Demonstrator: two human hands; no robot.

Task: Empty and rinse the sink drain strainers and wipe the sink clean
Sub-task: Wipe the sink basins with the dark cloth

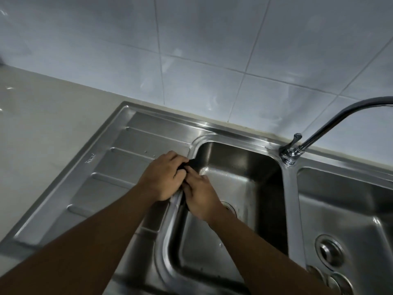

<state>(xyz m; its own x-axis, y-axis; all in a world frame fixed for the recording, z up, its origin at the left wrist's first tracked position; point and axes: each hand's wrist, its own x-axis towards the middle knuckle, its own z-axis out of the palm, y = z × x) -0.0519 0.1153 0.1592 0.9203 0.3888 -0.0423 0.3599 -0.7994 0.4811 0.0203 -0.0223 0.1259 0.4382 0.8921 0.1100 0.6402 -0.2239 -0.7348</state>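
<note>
Small black item, mostly hidden, gripped by left hand, right hand

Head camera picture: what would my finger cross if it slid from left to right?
Countertop, drainboard, left hand gripping a dark object, right hand, faucet base, right basin.

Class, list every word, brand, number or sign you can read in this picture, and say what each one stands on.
Stamped mark on the drainboard: too small and blurred to read.
Tap and tiles: no text visible.
</note>
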